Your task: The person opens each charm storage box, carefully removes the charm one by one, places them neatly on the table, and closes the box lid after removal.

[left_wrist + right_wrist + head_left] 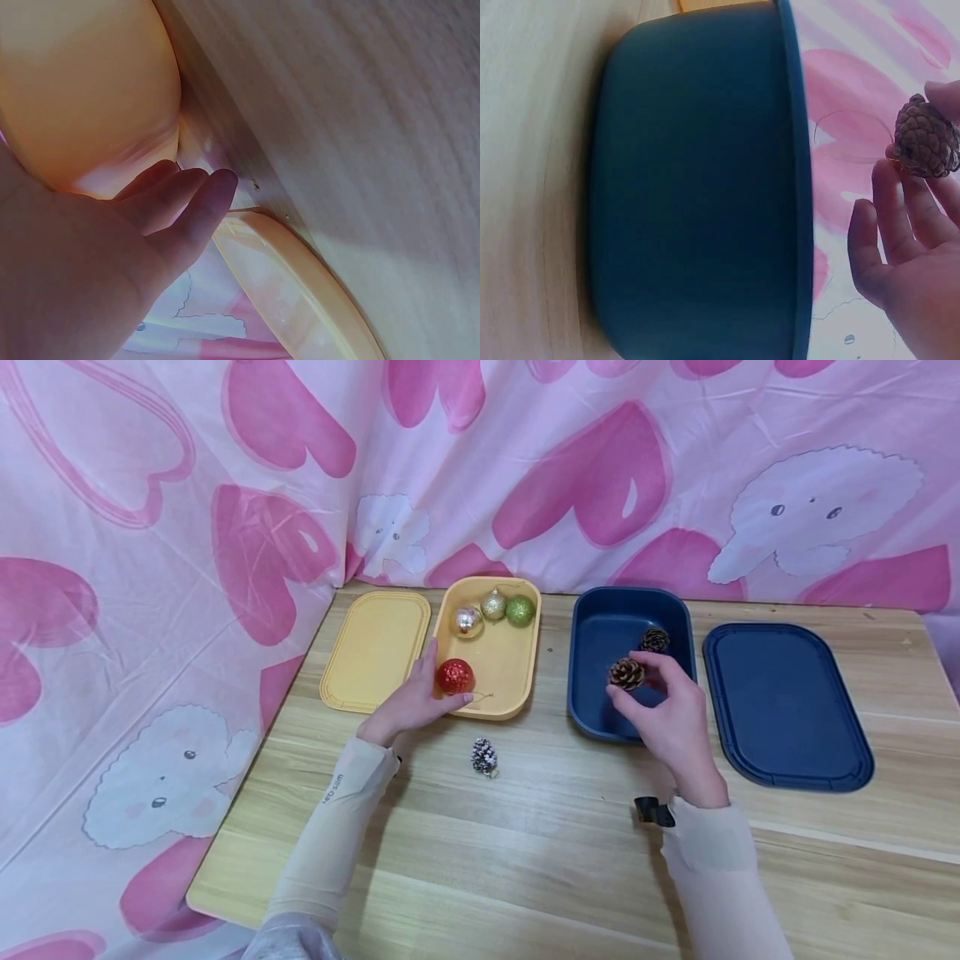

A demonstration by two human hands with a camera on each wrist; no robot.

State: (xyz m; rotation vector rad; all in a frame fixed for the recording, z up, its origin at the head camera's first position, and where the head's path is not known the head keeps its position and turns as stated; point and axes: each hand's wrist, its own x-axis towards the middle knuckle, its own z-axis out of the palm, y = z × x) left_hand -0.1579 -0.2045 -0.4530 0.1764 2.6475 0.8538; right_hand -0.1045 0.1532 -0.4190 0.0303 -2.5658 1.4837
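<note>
Above the dark blue box [581,689], my right hand [677,714] pinches a brown pinecone [626,674] between thumb and fingers; a thin loop hangs from the pinecone [926,139] in the right wrist view. Another brown pinecone [655,641] lies inside the blue box. My left hand [415,697] is at the near left corner of the yellow box [517,706], fingers extended along its outside and thumb across the near rim. Beside that thumb, a red glitter ball [455,677] sits in the yellow box. Farther back in it are a shiny silver ball [467,622], a gold ball [493,604] and a green ball [521,610].
A snow-tipped pinecone [484,757] lies on the wooden table [525,852] in front of the yellow box. The yellow lid [377,650] is left of that box, and the blue lid [787,706] right of the blue one. A pink heart-patterned curtain [465,468] hangs behind.
</note>
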